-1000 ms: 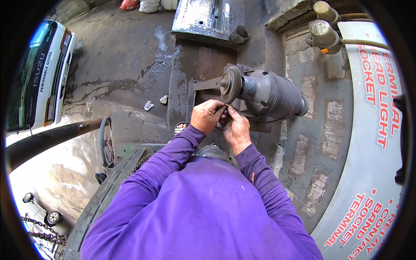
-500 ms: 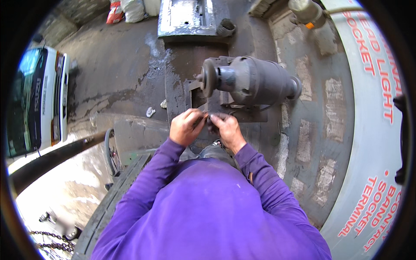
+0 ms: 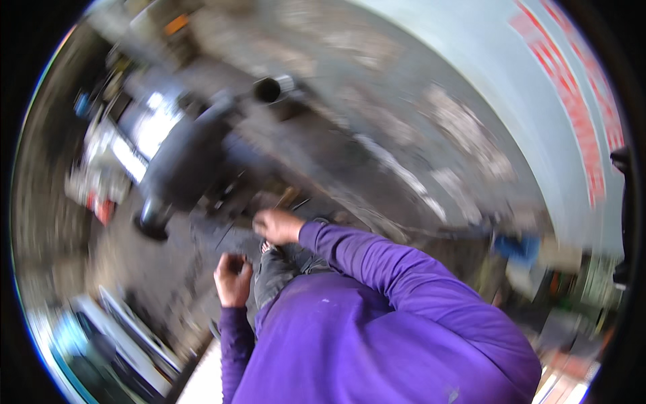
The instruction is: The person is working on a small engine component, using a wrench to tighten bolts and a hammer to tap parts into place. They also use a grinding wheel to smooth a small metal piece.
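My left hand [image 3: 232,279] hangs at the left of my body, its fingers curled toward the thumb. What they hold, if anything, I cannot make out. Farther forward, my right hand [image 3: 277,225] reaches in front of my legs, beside a cluster of small dark items under the machine. Blur hides its fingertips and whatever they touch. Ahead of both hands stands a dark grey cylindrical machine [image 3: 185,161], like an electric motor, smeared by motion.
A wall with patchy plaster [image 3: 397,128] runs along the right, below a pale sign with red lettering [image 3: 511,87]. An upright open pipe [image 3: 268,89] stands beyond the machine. A vehicle [image 3: 114,337] is at lower left. Boxes and a blue item [image 3: 517,248] lie at right.
The view has swung to the right, so the machine now appears at left. My hands, together before at a small dark item, have moved apart; the right one reaches farther forward.
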A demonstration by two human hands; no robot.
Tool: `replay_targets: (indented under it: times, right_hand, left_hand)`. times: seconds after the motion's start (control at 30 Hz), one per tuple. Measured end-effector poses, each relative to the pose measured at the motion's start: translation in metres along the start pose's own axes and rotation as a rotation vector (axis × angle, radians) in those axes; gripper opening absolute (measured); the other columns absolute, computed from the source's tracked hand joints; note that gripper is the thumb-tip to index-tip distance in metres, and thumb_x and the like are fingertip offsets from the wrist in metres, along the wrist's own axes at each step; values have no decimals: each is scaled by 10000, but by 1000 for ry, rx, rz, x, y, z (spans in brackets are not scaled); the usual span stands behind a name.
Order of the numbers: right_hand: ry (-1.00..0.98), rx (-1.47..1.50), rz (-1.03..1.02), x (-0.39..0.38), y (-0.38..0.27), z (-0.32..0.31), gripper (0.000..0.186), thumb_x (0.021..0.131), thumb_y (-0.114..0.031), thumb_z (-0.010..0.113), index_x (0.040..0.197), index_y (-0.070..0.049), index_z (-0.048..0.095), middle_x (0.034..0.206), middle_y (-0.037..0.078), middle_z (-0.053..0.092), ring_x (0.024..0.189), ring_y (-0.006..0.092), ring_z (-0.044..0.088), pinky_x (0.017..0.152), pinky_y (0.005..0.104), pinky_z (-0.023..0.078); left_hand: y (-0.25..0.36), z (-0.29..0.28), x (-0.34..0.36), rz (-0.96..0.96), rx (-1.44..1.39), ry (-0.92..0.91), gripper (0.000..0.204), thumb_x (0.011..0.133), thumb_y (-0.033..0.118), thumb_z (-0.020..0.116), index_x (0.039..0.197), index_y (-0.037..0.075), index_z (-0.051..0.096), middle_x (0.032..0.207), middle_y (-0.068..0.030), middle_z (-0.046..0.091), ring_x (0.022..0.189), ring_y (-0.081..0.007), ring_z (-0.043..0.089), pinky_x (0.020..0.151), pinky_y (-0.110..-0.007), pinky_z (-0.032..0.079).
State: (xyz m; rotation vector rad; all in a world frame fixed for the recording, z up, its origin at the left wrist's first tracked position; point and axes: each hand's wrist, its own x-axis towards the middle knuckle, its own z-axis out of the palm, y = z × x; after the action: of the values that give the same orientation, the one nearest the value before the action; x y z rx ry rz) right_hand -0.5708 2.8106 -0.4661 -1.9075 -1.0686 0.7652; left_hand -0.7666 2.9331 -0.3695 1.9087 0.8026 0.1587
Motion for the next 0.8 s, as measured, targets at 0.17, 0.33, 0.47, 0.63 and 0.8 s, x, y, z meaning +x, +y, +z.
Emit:
replay_targets:
  times: [0.17,0.33,0.47,0.63,0.8]
  right_hand:
    - [14,-68,753,-222,89,-54,361,928,-309,678,1118,-17,770,1200,251,741,1128,415,717,977,510,555]
    - [896,-49,1303,-495,137,-41,342,940,-335,636,1050,-50,789,1110,234,749,1021,448,717,902,542,564]
    - [1902,435,1344,-621,109,45,246,1002,-194,640,1054,25,739,831,152,733,720,309,717,639,409,576]
    - [2039,1304,1328,-648,88,175,141,1003,-165,639,905,-68,668,703,38,630,518,187,628,355,319,383]
    - [1918,1515,1335,-654,107,246,120,999,-167,638,963,-74,704,728,24,654,529,170,640,419,341,480]
  left_hand:
    - [32,75,11,-89,-268,-532,445,882,-60,750,1278,10,559,892,-53,681,811,-141,669,753,-300,571]
    - [58,168,41,-190,-142,-1111,233,961,6,745,1176,-64,688,918,-100,729,733,-161,696,690,-300,600]
    - [93,253,40,-213,-17,-1302,230,1005,75,729,1198,-47,697,928,-114,747,757,-176,724,693,-304,608]
    - [146,374,-31,-107,116,-1460,229,1027,44,664,1228,-62,687,1011,-134,749,828,-202,752,737,-324,630]
    - [184,492,-137,-35,381,-1641,188,1040,34,619,1204,-45,664,1036,-141,743,847,-210,759,754,-346,646]
